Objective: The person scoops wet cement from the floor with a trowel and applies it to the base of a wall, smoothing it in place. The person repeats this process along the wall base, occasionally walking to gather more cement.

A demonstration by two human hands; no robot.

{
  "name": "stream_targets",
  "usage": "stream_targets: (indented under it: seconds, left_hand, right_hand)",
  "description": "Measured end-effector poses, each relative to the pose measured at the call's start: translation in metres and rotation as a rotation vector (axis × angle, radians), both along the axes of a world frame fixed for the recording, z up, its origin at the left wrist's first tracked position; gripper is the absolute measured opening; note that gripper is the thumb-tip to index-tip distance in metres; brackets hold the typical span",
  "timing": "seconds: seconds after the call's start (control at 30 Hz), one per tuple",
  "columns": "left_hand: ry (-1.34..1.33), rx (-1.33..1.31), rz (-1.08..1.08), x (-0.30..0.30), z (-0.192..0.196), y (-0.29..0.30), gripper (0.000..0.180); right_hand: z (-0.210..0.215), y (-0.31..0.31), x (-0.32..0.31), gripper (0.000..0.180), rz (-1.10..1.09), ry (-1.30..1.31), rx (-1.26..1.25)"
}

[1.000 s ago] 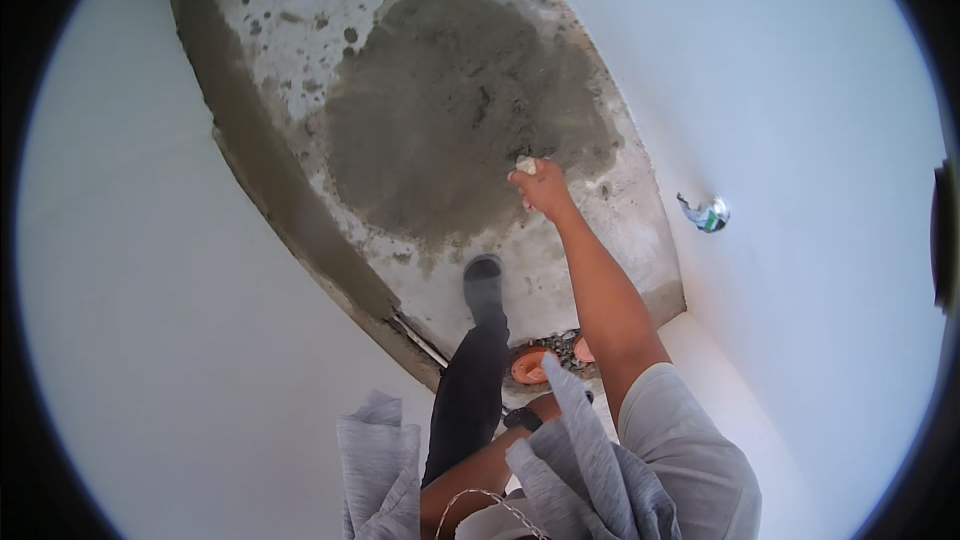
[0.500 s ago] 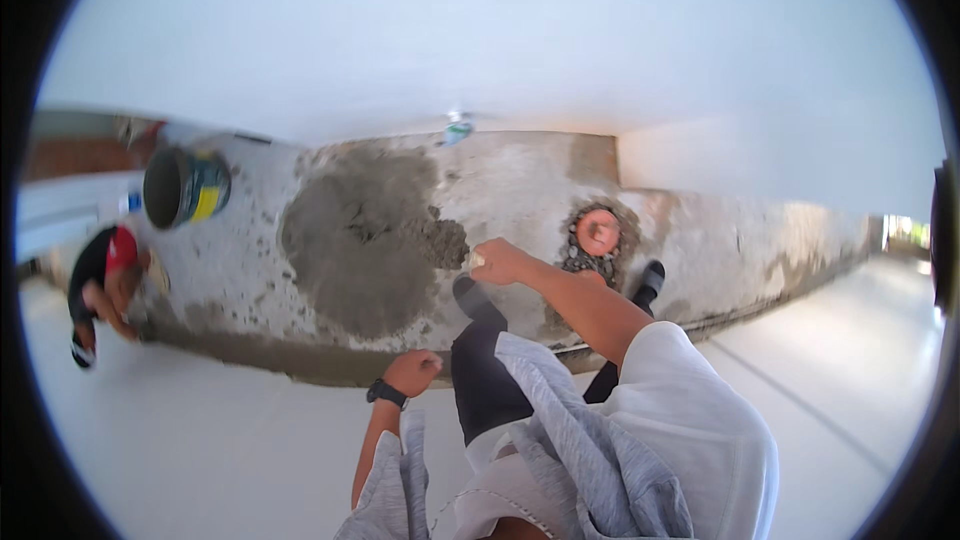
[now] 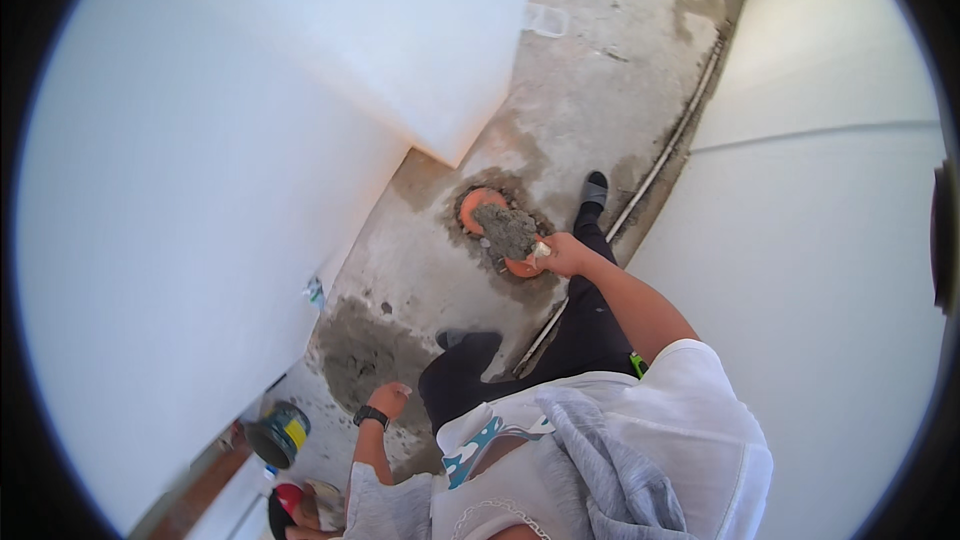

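My right hand [image 3: 562, 255] is closed round the pale handle of a trowel [image 3: 541, 249]. A lump of wet grey mortar [image 3: 507, 230] covers its blade, hiding the metal. The load hangs over an orange round cap [image 3: 478, 204] set in the floor amid wet mortar and rubble. A second orange round piece [image 3: 522, 268] shows just below the trowel, partly covered. My left hand [image 3: 389, 399], with a dark watch on the wrist, hangs near a spread of wet mortar [image 3: 360, 350]. Its fingers are curled in, and nothing shows in them.
A white wall corner [image 3: 450, 155] juts out beside the caps. A pale pipe [image 3: 660, 175] runs along the floor's right edge. A dark bucket [image 3: 278, 436] with a yellow patch stands at lower left, near another person [image 3: 290, 512]. A clear plastic tub [image 3: 546, 20] lies farther off.
My view and body have turned right, away from the mortar spread. My right hand has moved from its edge to the orange caps, carrying mortar on the trowel.
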State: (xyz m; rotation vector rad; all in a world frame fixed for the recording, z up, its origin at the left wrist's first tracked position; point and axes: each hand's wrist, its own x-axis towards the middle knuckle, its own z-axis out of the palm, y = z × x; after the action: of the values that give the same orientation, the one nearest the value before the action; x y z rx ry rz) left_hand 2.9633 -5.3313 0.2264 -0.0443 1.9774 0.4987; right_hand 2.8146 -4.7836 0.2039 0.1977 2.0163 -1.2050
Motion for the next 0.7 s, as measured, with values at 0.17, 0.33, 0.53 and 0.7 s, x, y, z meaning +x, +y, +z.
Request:
stream_targets:
  seconds: [0.17,0.33,0.53,0.7]
  left_hand:
    - [-0.134,0.021,-0.002,-0.116,0.068,0.151,0.024]
    - [-0.279,0.035,0.320,-0.214,0.106,0.290,0.022]
    - [-0.311,0.149,0.397,-0.351,0.089,0.431,0.030]
    - [-0.270,0.066,0.196,-0.472,0.075,0.562,0.031]
  right_hand:
    - [0.015,0.173,-0.033,0.026,-0.442,-0.148,-0.013]
    - [0.009,0.345,-0.069,0.026,-0.692,-0.086,-0.136]
    - [-0.002,0.530,-0.113,0.024,-0.972,-0.062,-0.146]
    - [-0.012,0.667,-0.154,0.022,-1.220,0.006,-0.131]
